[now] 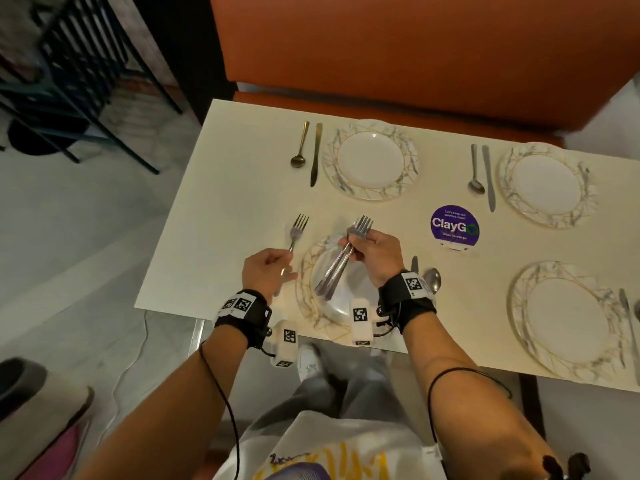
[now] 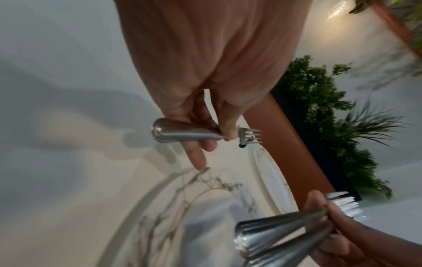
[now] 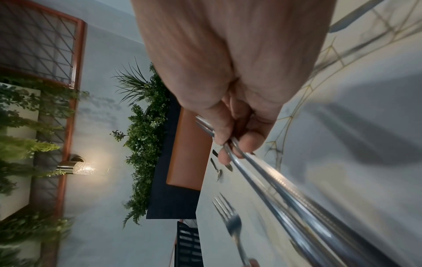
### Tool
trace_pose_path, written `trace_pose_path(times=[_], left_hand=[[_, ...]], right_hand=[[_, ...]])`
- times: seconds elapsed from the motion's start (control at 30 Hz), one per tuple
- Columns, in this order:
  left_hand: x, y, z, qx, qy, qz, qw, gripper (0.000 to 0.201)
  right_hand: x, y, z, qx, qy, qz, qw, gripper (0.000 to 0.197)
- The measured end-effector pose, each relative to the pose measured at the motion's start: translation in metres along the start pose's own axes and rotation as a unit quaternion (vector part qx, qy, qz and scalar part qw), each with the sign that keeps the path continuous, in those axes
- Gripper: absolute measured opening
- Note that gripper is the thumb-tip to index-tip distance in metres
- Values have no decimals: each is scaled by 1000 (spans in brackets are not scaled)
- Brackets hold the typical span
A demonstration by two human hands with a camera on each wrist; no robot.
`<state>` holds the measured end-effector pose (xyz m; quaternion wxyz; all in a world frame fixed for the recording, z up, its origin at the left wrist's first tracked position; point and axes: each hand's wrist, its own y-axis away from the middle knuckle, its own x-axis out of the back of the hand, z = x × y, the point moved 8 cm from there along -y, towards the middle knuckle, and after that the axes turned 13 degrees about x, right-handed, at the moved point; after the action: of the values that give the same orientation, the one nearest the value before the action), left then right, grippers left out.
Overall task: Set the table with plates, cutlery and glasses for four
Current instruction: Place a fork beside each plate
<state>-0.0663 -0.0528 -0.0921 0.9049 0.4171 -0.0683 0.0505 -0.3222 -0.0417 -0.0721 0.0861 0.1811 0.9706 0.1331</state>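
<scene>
The left hand (image 1: 268,270) pinches a single fork (image 1: 294,242) by its handle, prongs pointing away, just left of the plate (image 1: 308,306) lying under both hands; whether the fork already touches the table (image 1: 214,237) I cannot tell. The right hand (image 1: 375,254) grips a bundle of forks (image 1: 341,263) above that plate, handles slanting back toward the body. How many it holds is unclear; about three is my guess.

Just right of the right wrist lie a knife (image 1: 414,264) and a spoon (image 1: 433,278), partly hidden by the wrist strap. Further right sits a second plate (image 1: 519,317) with a knife (image 1: 627,315) on its right side. Beyond the hands, across the table, are two more plates (image 1: 334,157) (image 1: 505,178), each with a spoon and knife on its left.

So I judge all four plates, knives and spoons placed. The forks are the step in hand: none is seen lying free, and one is about to be set down. No glasses appear anywhere, so they remain.
</scene>
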Motion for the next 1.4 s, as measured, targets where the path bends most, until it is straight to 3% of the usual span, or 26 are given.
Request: trace_pose_path(times=[0.1, 0.17, 0.37, 0.8, 0.97, 1.13, 1.27, 1.4], left_hand=[[17, -11, -14, -5, -102, 80, 992, 8], [19, -14, -20, -7, -136, 94, 986, 9], [14, -25, -28, -3, -188, 70, 980, 11], [15, -20, -32, -24, -218, 84, 972, 7], [17, -15, -28, -29, -232, 92, 968, 19], [9, 6, 4, -122, -264, 155, 944, 23], [-40, 28, 36, -214, -244, 88, 942, 11], [-110, 52, 53, -215, -225, -19, 950, 11]], right_hand=[[0, 3, 6, -2, 10, 4, 1000, 10], [0, 4, 8, -2, 9, 4, 1000, 11], [7, 5, 12, -1, 9, 17, 1000, 10], [12, 8, 10, -5, -5, 11, 1000, 11], [16, 10, 12, -8, 0, 9, 1000, 8], [23, 14, 9, -5, 22, 7, 1000, 10], [34, 18, -2, 9, 24, -2, 1000, 10], [58, 18, -9, 8, 34, 9, 999, 15]])
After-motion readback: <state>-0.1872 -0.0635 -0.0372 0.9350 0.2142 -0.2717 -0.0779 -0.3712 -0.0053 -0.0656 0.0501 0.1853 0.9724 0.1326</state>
